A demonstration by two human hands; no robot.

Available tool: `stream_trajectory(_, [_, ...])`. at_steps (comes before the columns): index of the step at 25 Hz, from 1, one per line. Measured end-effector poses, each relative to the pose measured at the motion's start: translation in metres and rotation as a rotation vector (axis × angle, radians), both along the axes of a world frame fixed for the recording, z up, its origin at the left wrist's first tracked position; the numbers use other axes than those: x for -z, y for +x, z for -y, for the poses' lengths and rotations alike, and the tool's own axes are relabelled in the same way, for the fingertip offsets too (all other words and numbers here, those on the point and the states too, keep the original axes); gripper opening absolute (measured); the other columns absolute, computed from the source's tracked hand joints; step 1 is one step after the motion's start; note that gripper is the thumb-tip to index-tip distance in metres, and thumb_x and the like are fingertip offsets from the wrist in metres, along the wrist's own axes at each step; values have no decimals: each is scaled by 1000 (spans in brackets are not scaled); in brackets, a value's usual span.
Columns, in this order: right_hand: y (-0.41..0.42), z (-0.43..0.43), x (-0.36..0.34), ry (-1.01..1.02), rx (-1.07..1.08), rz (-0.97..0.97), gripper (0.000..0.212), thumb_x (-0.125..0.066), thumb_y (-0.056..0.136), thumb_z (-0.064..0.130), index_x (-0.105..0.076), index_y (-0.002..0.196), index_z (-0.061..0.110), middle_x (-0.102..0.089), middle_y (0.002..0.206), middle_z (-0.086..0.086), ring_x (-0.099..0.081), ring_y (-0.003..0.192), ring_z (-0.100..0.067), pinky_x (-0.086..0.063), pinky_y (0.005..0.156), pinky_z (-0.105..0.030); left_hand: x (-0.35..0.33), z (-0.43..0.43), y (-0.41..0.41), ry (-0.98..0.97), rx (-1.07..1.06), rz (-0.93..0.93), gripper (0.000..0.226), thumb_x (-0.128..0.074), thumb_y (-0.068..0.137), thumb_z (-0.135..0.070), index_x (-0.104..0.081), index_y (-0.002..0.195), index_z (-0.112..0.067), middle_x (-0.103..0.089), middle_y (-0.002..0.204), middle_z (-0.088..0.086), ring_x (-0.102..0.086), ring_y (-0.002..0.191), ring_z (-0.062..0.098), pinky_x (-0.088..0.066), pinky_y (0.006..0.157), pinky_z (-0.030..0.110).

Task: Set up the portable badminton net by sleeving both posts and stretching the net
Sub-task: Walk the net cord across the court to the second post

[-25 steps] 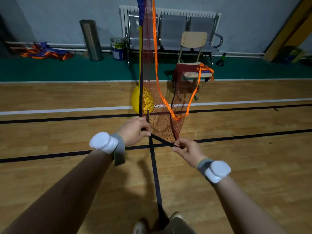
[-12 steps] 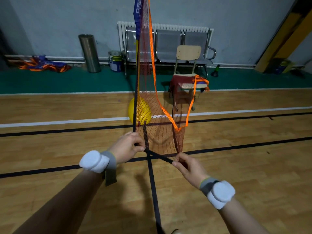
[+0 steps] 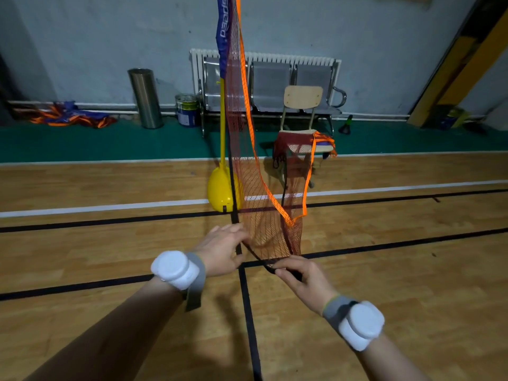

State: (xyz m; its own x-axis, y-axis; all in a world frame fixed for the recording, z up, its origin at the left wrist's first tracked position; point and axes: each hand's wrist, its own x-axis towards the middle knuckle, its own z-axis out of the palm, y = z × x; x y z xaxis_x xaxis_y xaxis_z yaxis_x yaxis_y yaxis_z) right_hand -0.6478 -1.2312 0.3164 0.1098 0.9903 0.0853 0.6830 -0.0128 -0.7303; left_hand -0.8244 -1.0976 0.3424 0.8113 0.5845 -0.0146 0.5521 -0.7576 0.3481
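Note:
A dark red badminton net [image 3: 264, 215] with an orange top band [image 3: 248, 111] hangs from a yellow post [image 3: 222, 119] on a yellow base [image 3: 220, 192]. A blue sleeve [image 3: 223, 31] covers the post's top. The net's far end lies bunched on a wooden chair [image 3: 302, 97]. My left hand [image 3: 222, 250] pinches the net's black bottom edge [image 3: 257, 257] near the post. My right hand [image 3: 303, 277] grips the same black edge a little to the right, and the strip runs taut between both hands.
A steel bin [image 3: 145, 97], a paint bucket [image 3: 187, 110] and a row of metal seats [image 3: 270, 83] stand along the back wall on green flooring. Orange and blue fabric [image 3: 68, 118] lies at the far left. Black court lines cross the wooden floor under my hands.
The view has tilted up, showing more of the post and wall. Both hands sit lower in the frame and still hold the net's black edge.

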Motion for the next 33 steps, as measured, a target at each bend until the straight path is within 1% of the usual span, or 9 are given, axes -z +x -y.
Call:
stream_trajectory(3, [2, 6, -2, 11, -6, -3, 18, -60, 88, 20, -71, 101, 15, -66, 95, 4, -60, 91, -8, -46, 84, -16, 2, 19, 19, 23, 112, 60, 40, -56, 87, -24, -47, 125, -29, -46, 132, -10, -36, 127, 8, -19, 110, 27])
stream_trajectory(7, [10, 10, -7, 23, -34, 15, 18, -61, 88, 19, -71, 102, 14, -64, 89, 0, -59, 85, -12, -46, 80, -24, 1, 35, 32, 54, 177, 69, 32, -54, 89, -25, -53, 121, -29, -47, 130, -10, -35, 127, 7, -18, 113, 27])
stream_trajectory(12, [36, 16, -8, 33, 6, 62, 7, -64, 84, 18, -62, 90, 15, -46, 92, 5, -48, 84, -7, -36, 74, -14, -12, 45, 47, -14, 105, 37, 25, -54, 90, -32, -61, 111, -21, -57, 117, -6, -43, 117, 10, -30, 106, 28])
stream_trajectory(16, [58, 23, -7, -36, -26, 96, 15, -64, 85, 21, -50, 81, 22, -52, 89, 5, -46, 88, -10, -32, 73, -15, -25, 59, 54, -42, 49, 78, 18, -57, 88, -25, -64, 103, -16, -59, 110, -5, -44, 113, 10, -35, 101, 27])
stream_trajectory(19, [70, 30, -3, -90, -22, 18, 20, -63, 86, 22, -48, 75, 29, -55, 80, 8, -50, 76, -5, -36, 66, -9, -31, 66, 51, -35, -1, 101, 12, -59, 87, -22, -65, 96, -16, -54, 96, -8, -45, 107, 11, -37, 97, 26])
stream_trajectory(21, [72, 36, -4, -110, -42, 8, 24, -61, 87, 25, -46, 71, 35, -52, 74, 13, -48, 70, -3, -37, 63, -11, -35, 72, 48, -30, -32, 105, 11, -59, 87, -23, -64, 95, -17, -56, 97, -7, -45, 106, 10, -35, 95, 23])
stream_trajectory(25, [73, 47, -5, -91, -71, 44, 30, -56, 90, 33, -41, 63, 33, -43, 61, 13, -41, 57, 1, -35, 57, -12, -38, 79, 41, -25, -79, 119, 10, -59, 87, -23, -64, 95, -19, -58, 104, -7, -45, 108, 10, -37, 99, 27])
stream_trajectory(31, [87, 74, -6, -86, -85, 38, 21, -57, 89, 30, -47, 73, 37, -49, 69, 16, -45, 66, 1, -36, 62, -14, -37, 85, 41, -29, -120, 124, 9, -61, 86, -22, -65, 92, -17, -56, 99, -9, -46, 106, 10, -36, 97, 26])
stream_trajectory(33, [89, 82, -9, -26, -67, 12, 13, -59, 88, 27, -54, 78, 34, -53, 75, 17, -50, 72, 3, -38, 68, -13, -33, 91, 43, -16, -139, 109, 9, -60, 86, -22, -64, 93, -17, -58, 102, -6, -47, 107, 12, -37, 98, 28])
